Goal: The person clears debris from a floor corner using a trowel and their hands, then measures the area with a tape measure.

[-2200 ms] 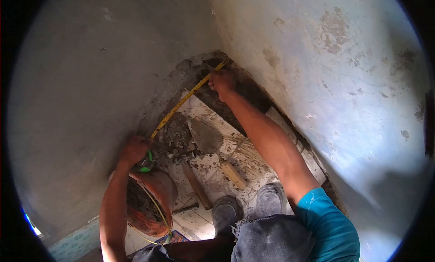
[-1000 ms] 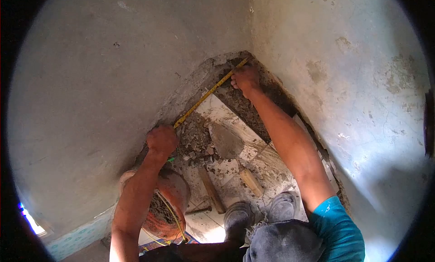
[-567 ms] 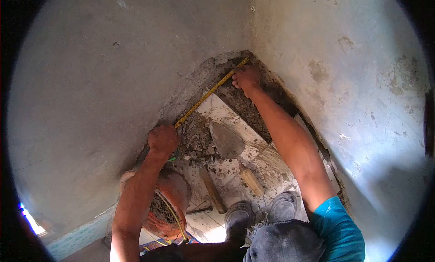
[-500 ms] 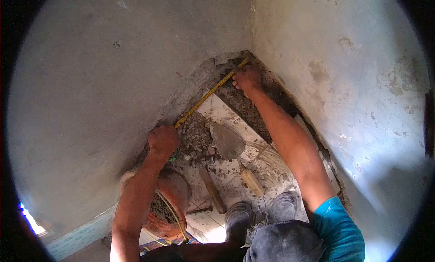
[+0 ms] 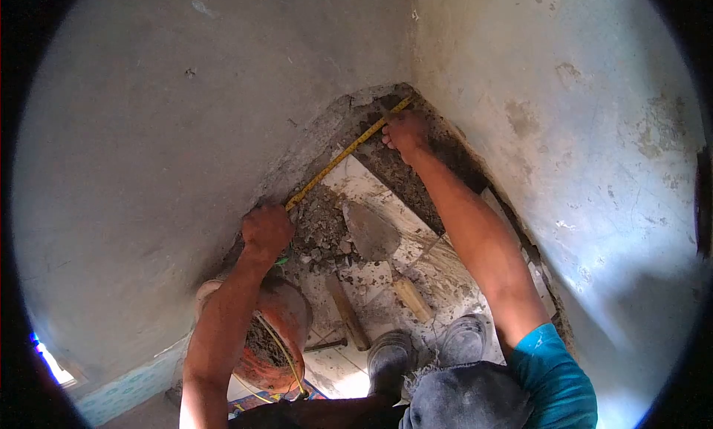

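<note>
A yellow measuring tape (image 5: 338, 159) stretches diagonally along the foot of the left wall, up to the corner. My left hand (image 5: 267, 228) is closed at its lower end; the tape's case does not show. Near the upper end, my right hand (image 5: 406, 132) has its fingers curled at the tape, with what looks like a thin dark piece by the fingertips. Beneath the tape lie broken rubble (image 5: 319, 225) and a white tile (image 5: 379, 191) smeared with dirt. A trowel (image 5: 371, 232) rests on the tile and rubble, its wooden handle (image 5: 413, 299) pointing toward me.
An orange bucket (image 5: 278, 340) holding dark material stands under my left forearm. A wooden handle (image 5: 347, 312) lies beside a metal rod (image 5: 325, 346). My boots (image 5: 391, 352) stand on the dirty tiles. Walls rise on the left (image 5: 186, 147) and right (image 5: 564, 147).
The tape's upper end and my right hand have shifted very slightly toward the right. My left hand stays almost in place.
</note>
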`<state>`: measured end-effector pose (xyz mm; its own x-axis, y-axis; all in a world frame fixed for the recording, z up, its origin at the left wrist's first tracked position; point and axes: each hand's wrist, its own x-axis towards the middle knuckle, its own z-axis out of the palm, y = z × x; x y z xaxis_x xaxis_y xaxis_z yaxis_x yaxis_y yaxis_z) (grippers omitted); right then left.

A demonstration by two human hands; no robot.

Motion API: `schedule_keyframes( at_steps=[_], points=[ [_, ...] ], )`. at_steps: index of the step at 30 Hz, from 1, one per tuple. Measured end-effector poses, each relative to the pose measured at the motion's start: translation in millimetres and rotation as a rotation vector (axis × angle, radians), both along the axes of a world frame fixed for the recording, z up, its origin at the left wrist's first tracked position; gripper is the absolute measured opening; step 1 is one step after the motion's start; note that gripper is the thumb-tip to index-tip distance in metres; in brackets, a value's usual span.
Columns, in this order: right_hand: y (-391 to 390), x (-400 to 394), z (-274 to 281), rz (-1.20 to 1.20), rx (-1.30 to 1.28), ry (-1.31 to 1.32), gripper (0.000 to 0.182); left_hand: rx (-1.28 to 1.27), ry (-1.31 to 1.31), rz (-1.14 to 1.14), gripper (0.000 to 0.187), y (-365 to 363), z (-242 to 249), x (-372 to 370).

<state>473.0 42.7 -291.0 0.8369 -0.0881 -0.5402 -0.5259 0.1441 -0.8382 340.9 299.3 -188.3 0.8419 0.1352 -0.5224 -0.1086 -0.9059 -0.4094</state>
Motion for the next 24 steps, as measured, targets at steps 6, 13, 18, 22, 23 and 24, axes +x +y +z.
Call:
schedule_keyframes(
  at_steps=[6,13,18,22,23,24],
  points=[
    [-2,2,-11,0.033,-0.001,0.039,0.025,-0.013,0.031,-0.015,0.025,6,-5,0],
    [-2,-4,-8,-0.028,0.03,0.015,0.021,0.0,-0.076,-0.08,0.025,10,-10,-7],
    [-3,-5,-1,-0.004,0.04,-0.002,0.023,0.019,0.0,-0.031,0.025,4,-4,-3],
    [-4,-2,-13,0.009,0.073,-0.01,0.022,-0.037,-0.018,-0.14,0.025,28,-25,-10],
    [-4,-3,-8,0.009,0.073,-0.009,0.022,-0.038,-0.017,-0.141,0.025,24,-21,-8],
    [-4,-4,-4,-0.004,0.076,0.012,0.021,-0.059,-0.004,-0.064,0.026,20,-17,-6]
  ],
)
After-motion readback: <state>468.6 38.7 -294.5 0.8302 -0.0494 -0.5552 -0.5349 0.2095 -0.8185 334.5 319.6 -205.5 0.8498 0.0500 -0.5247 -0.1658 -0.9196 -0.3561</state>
